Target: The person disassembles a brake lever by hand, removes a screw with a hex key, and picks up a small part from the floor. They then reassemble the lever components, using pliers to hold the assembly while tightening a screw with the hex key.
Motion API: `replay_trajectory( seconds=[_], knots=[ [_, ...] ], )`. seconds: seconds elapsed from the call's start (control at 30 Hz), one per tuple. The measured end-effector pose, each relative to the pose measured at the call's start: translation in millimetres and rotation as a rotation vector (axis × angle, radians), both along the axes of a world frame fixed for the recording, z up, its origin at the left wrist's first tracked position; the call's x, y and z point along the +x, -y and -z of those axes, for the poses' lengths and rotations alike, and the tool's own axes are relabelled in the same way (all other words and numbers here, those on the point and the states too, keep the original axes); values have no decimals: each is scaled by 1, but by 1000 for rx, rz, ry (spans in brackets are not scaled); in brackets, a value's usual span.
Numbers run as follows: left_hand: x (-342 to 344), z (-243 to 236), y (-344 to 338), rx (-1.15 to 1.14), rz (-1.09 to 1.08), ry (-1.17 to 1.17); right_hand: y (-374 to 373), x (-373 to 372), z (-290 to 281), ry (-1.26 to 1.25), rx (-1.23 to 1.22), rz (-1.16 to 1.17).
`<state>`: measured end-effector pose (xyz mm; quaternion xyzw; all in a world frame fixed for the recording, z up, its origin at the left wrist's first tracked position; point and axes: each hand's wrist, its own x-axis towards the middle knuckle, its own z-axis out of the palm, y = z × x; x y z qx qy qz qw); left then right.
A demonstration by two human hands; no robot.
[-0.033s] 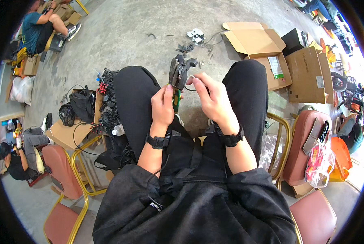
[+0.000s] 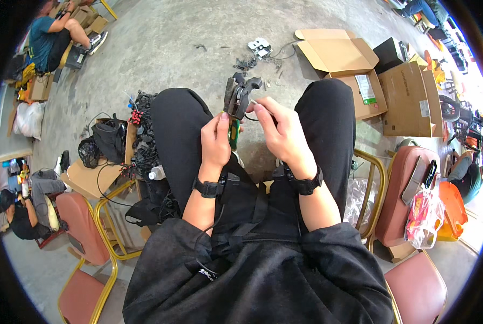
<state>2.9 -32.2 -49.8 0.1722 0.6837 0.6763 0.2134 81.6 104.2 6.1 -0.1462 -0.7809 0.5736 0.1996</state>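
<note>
Between my knees, my left hand (image 2: 218, 139) is closed round a dark jointed plastic assembly (image 2: 241, 98), which stands up above the fingers. A green piece with yellow edging (image 2: 234, 134) shows beside those fingers; what it is I cannot tell. My right hand (image 2: 283, 129) pinches a thin dark cable (image 2: 250, 119) at the assembly's right side, and a small pale tip shows at its fingertips. Where the cable joins the assembly is hidden. Each wrist wears a black strap.
On the floor ahead lie a white metal-looking part (image 2: 260, 48) and small dark scraps (image 2: 246, 64). Open cardboard boxes (image 2: 338, 53) stand at right. Left of my knee is a heap of black parts (image 2: 146, 135). Chairs (image 2: 403, 194) flank me; a person (image 2: 50, 35) sits far left.
</note>
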Motion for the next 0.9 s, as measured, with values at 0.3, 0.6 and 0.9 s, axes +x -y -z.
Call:
replay_trajectory(
  seconds=[0.3, 0.6, 0.9],
  knots=[
    [1, -1, 0, 108, 85, 44, -3, -2, 11, -139, 348, 73],
    [-4, 8, 4, -23, 130, -37, -15, 3, -2, -124, 732, 51],
    [-3, 6, 2, -45, 98, -49, -16, 2, 1, -115, 702, 68]
  ],
)
